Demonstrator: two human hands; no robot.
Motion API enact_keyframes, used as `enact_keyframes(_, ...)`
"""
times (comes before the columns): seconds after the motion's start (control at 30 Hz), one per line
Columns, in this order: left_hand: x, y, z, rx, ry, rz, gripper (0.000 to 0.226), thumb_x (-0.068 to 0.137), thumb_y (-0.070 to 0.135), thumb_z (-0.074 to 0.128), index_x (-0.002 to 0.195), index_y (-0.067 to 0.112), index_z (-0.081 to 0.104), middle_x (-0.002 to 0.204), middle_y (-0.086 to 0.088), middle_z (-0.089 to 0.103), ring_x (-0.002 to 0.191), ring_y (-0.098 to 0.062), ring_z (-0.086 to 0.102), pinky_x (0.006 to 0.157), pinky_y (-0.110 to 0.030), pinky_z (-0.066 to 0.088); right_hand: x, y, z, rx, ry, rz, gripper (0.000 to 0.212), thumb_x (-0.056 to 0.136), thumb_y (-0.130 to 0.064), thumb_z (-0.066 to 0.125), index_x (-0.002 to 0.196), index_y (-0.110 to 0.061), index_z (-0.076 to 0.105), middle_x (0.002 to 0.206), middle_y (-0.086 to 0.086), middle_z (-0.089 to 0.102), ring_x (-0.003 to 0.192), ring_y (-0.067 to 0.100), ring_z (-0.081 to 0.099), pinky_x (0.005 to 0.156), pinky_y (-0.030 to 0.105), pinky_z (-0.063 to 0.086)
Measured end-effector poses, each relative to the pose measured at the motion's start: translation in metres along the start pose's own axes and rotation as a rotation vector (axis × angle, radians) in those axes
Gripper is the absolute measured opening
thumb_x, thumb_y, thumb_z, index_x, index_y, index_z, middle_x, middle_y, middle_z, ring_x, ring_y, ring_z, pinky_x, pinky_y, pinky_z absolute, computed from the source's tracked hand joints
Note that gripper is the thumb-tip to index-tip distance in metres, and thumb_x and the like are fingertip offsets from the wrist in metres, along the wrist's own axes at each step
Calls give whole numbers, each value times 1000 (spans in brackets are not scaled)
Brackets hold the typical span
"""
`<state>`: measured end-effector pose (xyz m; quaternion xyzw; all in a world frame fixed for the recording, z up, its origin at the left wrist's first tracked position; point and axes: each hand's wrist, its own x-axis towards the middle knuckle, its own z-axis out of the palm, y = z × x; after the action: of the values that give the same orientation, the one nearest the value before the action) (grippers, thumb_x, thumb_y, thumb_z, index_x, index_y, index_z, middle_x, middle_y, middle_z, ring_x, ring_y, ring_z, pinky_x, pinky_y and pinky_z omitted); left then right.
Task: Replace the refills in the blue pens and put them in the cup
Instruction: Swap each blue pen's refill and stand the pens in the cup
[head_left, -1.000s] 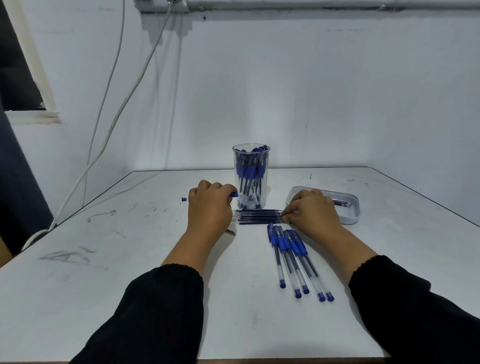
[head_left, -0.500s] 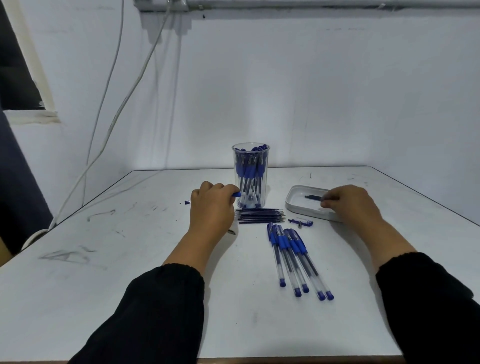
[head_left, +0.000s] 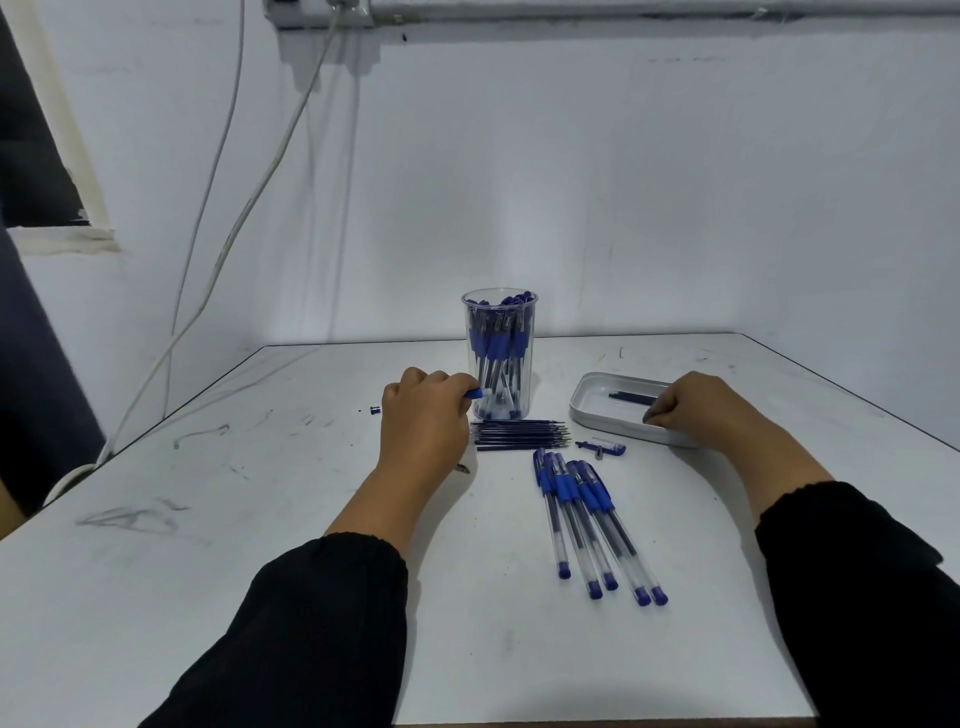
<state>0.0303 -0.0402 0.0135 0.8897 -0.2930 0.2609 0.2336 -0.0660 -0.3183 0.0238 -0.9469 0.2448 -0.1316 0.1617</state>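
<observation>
A clear cup (head_left: 500, 358) stands at the back middle of the table, packed with blue pens. My left hand (head_left: 423, 421) rests just left of it, fingers curled round a blue pen barrel whose blue end pokes out toward the cup. A bundle of dark refills (head_left: 519, 435) lies in front of the cup. Several capped blue pens (head_left: 587, 519) lie side by side nearer me. My right hand (head_left: 696, 410) is curled over the near rim of the white tray (head_left: 592, 400), fingertips by a dark refill (head_left: 631, 397) lying in it. Whether it still pinches anything is hidden.
A blue pen cap with a small tip piece (head_left: 602, 448) lies between the refills and the tray. A tiny blue end plug (head_left: 376, 410) sits left of my left hand. White cables (head_left: 223, 244) hang down the wall past the table's left edge.
My right hand left the refill bundle and moved right to the tray, where a dark refill now lies. My left hand stayed put, holding the pen barrel.
</observation>
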Motion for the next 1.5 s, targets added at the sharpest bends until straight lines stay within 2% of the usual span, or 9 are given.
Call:
enact_keyframes(0.2,-1,2,0,-1,0,7,29,97,17,45,120,24,61,106,3,66,106,-22,44,86,-34,26,2,3,3,-3,-16,-14,14,87,-27,69,93,-18,77,93,1,69,90,18,57,76,28,44)
enact_keyframes(0.37,0,1,0,-9,-2,1,28,97,17,46,119,24,62,105,3,67,105,-22,44,87,-34,27,3,1,2,3,-8,-32,13,85,-18,68,79,-26,76,80,-10,64,86,12,55,76,25,43)
enact_keyframes(0.53,-1,3,0,23,-16,15,28,98,19,44,119,25,61,107,3,66,106,-22,44,85,-34,27,3,2,4,-15,-12,-31,18,85,-18,67,72,-30,70,86,-5,65,89,15,56,78,29,47)
enact_keyframes(0.87,-1,3,1,20,-25,17,28,98,18,44,120,25,61,108,4,66,106,-22,44,85,-34,27,8,4,9,-1,16,-24,15,88,-15,68,102,-17,74,108,5,68,102,22,60,86,28,45)
enact_keyframes(1.03,-2,4,1,24,-30,23,28,98,19,44,120,25,61,109,4,66,106,-22,44,86,-34,28,5,3,8,15,41,-50,16,89,-13,66,102,-17,73,107,6,66,101,22,58,81,28,43)
enact_keyframes(1.2,-3,5,1,12,-36,34,29,99,22,43,122,28,59,108,3,66,106,-22,47,86,-34,29,-4,-7,3,108,114,-137,14,90,-15,61,92,-28,65,98,-1,65,89,18,56,73,31,43)
enact_keyframes(1.33,-4,7,1,-10,-51,59,30,99,24,42,123,31,59,106,3,66,103,-22,49,86,-33,29,-20,-28,0,194,85,-292,32,92,-12,58,93,-44,62,90,-18,63,91,9,59,77,30,45)
enact_keyframes(1.4,-4,8,2,-8,-50,73,30,99,23,42,122,32,60,106,3,66,103,-21,49,85,-33,29,-29,-40,1,231,89,-381,36,93,-6,56,105,-38,67,94,-12,64,91,8,59,74,18,43)
enact_keyframes(1.5,-4,7,2,-14,-59,76,31,99,24,42,122,33,60,106,3,66,104,-21,48,85,-33,28,-38,-52,5,254,104,-475,35,93,-4,56,112,-29,70,99,-6,63,92,6,60,80,21,46)
